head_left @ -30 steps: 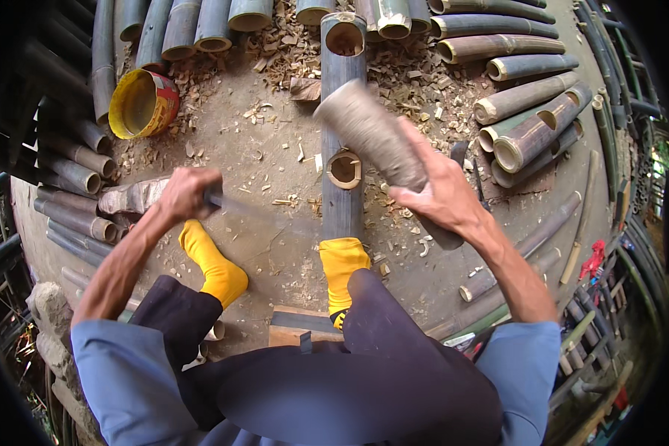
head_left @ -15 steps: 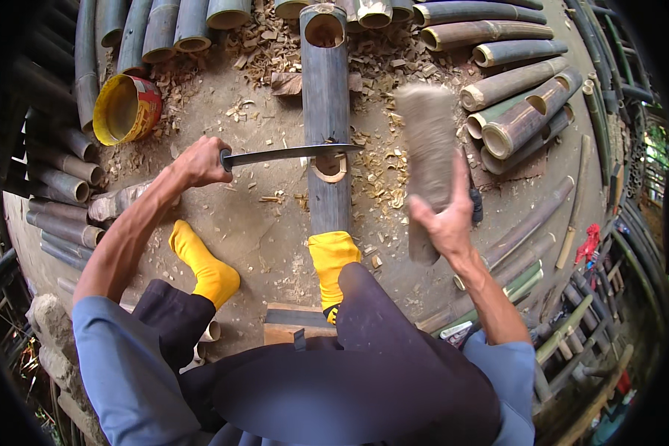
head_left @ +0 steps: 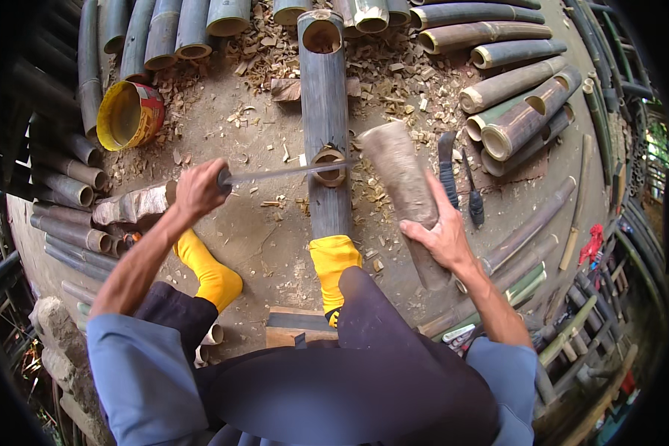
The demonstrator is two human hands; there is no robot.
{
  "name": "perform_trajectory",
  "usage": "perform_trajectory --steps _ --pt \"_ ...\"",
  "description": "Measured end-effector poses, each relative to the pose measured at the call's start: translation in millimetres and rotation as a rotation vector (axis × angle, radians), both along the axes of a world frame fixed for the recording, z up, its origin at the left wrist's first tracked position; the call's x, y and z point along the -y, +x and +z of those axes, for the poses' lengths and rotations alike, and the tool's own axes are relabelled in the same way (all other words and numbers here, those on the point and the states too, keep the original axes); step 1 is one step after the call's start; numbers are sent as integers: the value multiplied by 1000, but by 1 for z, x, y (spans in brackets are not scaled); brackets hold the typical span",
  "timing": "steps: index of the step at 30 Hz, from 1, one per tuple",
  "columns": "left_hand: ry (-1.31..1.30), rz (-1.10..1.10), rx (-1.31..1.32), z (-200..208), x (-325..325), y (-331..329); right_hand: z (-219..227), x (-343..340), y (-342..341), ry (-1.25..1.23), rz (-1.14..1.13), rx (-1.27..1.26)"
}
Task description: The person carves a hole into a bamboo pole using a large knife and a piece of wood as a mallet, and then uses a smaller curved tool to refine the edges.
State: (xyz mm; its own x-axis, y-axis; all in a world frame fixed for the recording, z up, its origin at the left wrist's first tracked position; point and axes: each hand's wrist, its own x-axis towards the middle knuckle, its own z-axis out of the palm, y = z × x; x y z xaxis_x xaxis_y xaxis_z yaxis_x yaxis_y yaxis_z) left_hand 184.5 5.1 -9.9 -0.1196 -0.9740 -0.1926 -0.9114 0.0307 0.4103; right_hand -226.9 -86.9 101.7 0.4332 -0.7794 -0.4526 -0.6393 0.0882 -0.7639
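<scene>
Fingers clenched: left hand [head_left: 199, 187] on blade [head_left: 286, 173] laid across bamboo [head_left: 325, 126]; right hand [head_left: 442, 236] gripping mallet [head_left: 401, 193], just right of blade tip.

- The person wears a blue shirt [head_left: 137, 372] with short sleeves; the left sleeve sits at about 8 o'clock in the view, the right sleeve [head_left: 505, 383] at about 4 o'clock.
- Both forearms are bare below the sleeves, and the left hand [head_left: 198, 189] and right hand [head_left: 444, 236] wear no gloves.
- Dark trousers [head_left: 349, 379] (navy or near black, hard to tell) fill the 6 o'clock part of the view, loose and smooth over the knees.
- Bright yellow socks cover both feet: the left sock [head_left: 208, 269] toward 8 o'clock of centre, the right sock [head_left: 331, 262] just below centre.
- No shoes show on either foot.
</scene>
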Motion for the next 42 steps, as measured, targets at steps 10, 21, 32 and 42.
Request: perform_trajectory --steps 10,21,32,42 --pt "-180 -155 155 5 -6 -13 -45 -42 -10 -628 69 82" --pt "-75 -166 231 1 -1 -13 -66 -45 38 -541 520 187" --pt "643 482 -886 -17 -5 -36 -62 -58 42 -167 -143 293" --pt "201 293 -1151 70 31 -240 -38 -96 31 -311 -206 122"
